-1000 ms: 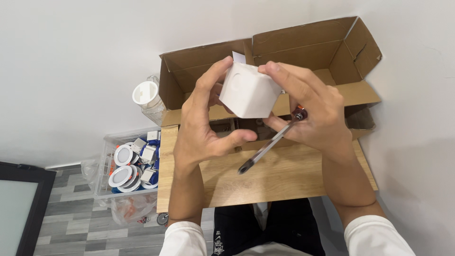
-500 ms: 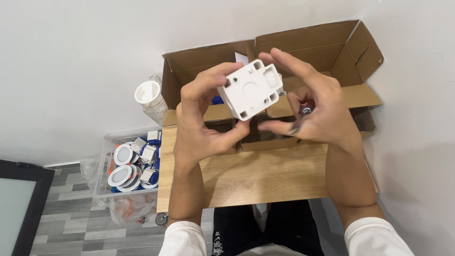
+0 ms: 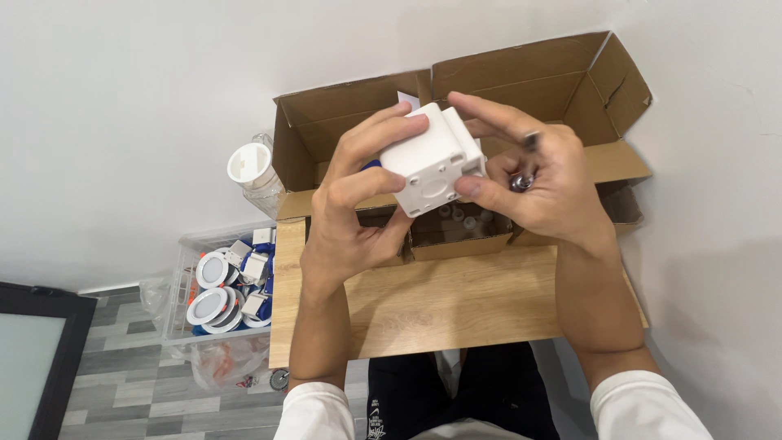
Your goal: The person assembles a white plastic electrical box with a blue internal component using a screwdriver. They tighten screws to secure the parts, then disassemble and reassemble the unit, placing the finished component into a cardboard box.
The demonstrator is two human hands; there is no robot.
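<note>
Head view: white plastic box [image 3: 432, 160] between left hand [image 3: 356, 213] and right hand [image 3: 544, 189].

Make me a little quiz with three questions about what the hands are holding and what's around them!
1. Where is the clear bin of round lamps?
A. on the wooden table
B. on the floor left of the table
C. inside the cardboard box

2. What colour is the plastic block held in both hands?
A. white
B. red
C. green

3. How do the cardboard box flaps stand?
A. taped shut
B. folded open
C. torn off

Answers:
1 B: the clear bin sits on the grey floor beside the wooden table.
2 A: the left hand and right hand grip a white plastic block; the right hand also holds a dark tool.
3 B: the cardboard box has its flaps spread open against the wall.
</note>
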